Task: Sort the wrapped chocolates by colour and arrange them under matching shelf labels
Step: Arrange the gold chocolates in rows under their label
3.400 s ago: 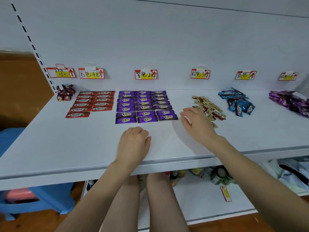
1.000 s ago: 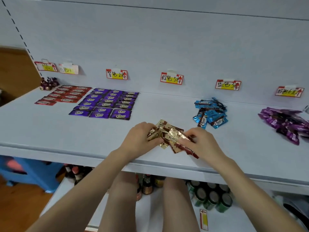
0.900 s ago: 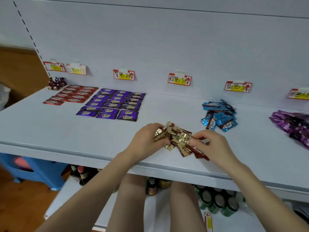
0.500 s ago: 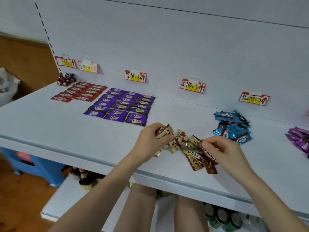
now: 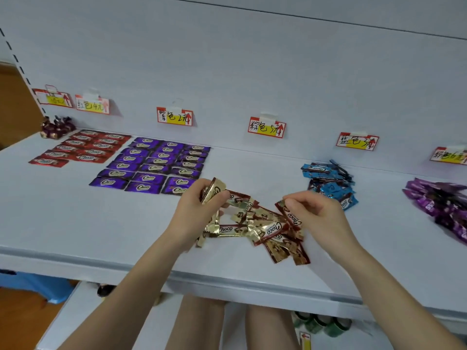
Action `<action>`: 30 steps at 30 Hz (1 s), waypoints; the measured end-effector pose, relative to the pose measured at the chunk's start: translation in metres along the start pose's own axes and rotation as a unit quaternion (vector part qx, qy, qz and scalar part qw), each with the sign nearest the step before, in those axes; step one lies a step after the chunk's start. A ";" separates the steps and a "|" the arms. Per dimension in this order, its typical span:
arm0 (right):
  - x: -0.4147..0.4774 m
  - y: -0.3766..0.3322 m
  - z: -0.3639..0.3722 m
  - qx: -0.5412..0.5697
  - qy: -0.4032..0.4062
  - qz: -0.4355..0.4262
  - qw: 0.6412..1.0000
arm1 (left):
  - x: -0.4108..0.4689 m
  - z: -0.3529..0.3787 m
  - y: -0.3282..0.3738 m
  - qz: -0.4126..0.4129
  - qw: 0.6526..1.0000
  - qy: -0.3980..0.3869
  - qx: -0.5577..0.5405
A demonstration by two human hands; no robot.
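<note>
cans, green, sit on the lower shelf under the front lip of the white shelf. left hand is curled round a few gold wrappers, one sticking up past the thumb. right hand pinches the top end of one brown wrapper between thumb and forefinger, other fingers curled in. between the hands, brown pile lies fanned on the shelf near the front edge, wrappers overlapping. behind the left hand: purple chocolates in a tidy three-column grid under purple label. left of those: red chocolates in rows under red label. behind the right hand: blue chocolates heaped under blue label. magenta pile at far right. brown label on the back wall, well behind the brown pile. dark twist-wrapped sweets in the far left corner.
</note>
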State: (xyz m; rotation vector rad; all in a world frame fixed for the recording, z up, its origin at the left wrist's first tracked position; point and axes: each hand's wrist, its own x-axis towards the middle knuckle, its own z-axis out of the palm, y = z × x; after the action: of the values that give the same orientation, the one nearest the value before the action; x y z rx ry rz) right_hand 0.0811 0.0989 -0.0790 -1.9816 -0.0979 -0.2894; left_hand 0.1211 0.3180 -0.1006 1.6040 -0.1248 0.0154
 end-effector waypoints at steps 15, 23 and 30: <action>0.083 -0.017 0.035 0.322 0.044 0.147 0.934 | 0.029 0.017 0.013 -0.020 0.999 -0.047 0.002; 0.087 -0.021 0.054 0.266 -0.011 0.120 0.956 | 0.037 0.028 0.018 -0.016 0.999 -0.033 -0.007; 0.084 -0.015 0.020 0.095 -0.134 0.044 0.985 | 0.043 0.019 0.012 -0.006 0.999 -0.024 0.046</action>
State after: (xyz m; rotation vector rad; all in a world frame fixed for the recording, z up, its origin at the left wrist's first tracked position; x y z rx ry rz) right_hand 0.1624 0.1178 -0.0527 -1.8204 -0.2024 0.0456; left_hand 0.1618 0.2955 -0.0857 1.6977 -0.1546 -0.0276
